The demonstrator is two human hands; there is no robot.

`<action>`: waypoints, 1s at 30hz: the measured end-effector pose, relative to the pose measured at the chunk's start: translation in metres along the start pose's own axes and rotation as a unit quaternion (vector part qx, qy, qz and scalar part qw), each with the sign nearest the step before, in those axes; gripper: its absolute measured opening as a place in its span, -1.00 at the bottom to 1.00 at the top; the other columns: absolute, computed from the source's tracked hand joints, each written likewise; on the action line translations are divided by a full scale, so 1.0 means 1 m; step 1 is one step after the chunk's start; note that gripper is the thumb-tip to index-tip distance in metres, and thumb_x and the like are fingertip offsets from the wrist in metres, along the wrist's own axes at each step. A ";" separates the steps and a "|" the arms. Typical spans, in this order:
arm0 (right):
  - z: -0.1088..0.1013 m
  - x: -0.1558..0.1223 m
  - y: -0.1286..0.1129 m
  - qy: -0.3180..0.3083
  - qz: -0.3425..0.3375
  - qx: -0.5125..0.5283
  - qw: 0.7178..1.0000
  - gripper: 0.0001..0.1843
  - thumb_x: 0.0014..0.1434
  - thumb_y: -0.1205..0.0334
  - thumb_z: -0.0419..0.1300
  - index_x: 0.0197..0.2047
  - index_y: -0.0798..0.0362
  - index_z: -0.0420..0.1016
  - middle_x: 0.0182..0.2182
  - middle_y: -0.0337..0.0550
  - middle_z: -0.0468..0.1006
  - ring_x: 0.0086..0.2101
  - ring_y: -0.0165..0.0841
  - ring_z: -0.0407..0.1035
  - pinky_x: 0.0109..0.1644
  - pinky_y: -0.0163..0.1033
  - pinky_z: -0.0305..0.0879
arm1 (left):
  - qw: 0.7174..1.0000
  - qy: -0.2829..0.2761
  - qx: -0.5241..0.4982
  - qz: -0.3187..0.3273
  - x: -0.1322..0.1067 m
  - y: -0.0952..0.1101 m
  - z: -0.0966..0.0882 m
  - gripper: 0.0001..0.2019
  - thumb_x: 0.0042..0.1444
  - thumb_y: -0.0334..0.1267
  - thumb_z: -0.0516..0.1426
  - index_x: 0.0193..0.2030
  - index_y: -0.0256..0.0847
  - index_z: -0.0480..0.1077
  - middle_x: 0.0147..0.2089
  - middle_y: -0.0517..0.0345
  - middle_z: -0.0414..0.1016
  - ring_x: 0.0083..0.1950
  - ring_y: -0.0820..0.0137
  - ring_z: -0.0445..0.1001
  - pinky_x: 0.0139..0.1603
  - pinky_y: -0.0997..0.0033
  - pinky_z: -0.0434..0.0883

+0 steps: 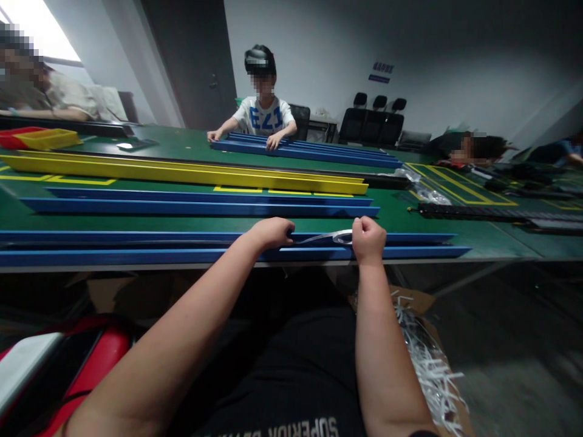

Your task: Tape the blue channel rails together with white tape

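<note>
Left hand (pixel 272 232) fisted, resting on the near blue rail (pixel 136 247) at table edge, pinching one end of a thin whitish strip (pixel 324 237). Right hand (pixel 368 240) at 3 o'clock of the left, closed on the strip's other end; strip looks like peeled film, hard to tell. Rail lies along the green table (pixel 410 212). More blue rails (pixel 200 203) at 12 o'clock, then a yellow rail (pixel 182 172). Box of white shreds (pixel 428 358) at 5 o'clock, below the table. A co-worker (pixel 263 112) sits at 12 o'clock, hands on other blue rails (pixel 314 150).
</note>
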State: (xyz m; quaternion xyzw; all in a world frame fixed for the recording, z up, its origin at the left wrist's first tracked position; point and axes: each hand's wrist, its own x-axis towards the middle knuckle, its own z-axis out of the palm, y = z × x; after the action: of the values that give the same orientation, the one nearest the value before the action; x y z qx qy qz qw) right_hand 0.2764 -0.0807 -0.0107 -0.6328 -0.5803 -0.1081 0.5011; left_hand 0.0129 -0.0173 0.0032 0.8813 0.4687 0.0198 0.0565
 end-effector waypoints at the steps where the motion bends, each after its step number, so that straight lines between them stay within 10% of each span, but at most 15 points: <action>1: 0.000 0.000 0.000 0.001 0.000 -0.002 1.000 -0.57 0.24 0.12 0.02 -0.61 0.00 -0.01 -0.65 -0.35 0.02 -0.55 -0.45 -0.04 -0.40 -0.27 -0.11 | 1.000 0.000 0.001 0.002 0.001 0.001 0.000 -0.69 0.01 0.00 0.16 -0.13 -0.03 0.49 -0.14 0.10 0.60 -0.18 0.28 0.51 -0.34 0.40 0.29; 30: -0.002 0.002 0.001 -0.065 -0.022 0.024 0.997 -0.57 0.23 0.11 0.04 -0.61 0.01 0.02 -0.65 -0.35 0.06 -0.55 -0.47 0.00 -0.41 -0.28 -0.09 | 0.999 -0.004 0.018 0.029 0.019 0.029 -0.002 -0.72 0.00 -0.02 0.15 -0.20 -0.07 0.50 -0.20 0.08 0.59 -0.23 0.25 0.51 -0.38 0.39 0.27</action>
State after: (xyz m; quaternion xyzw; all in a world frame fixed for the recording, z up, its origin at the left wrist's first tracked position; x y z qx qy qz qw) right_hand 0.2785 -0.0808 -0.0092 -0.6133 -0.6278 -0.0635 0.4751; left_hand 0.0474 -0.0176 0.0081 0.8953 0.4434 0.0094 0.0421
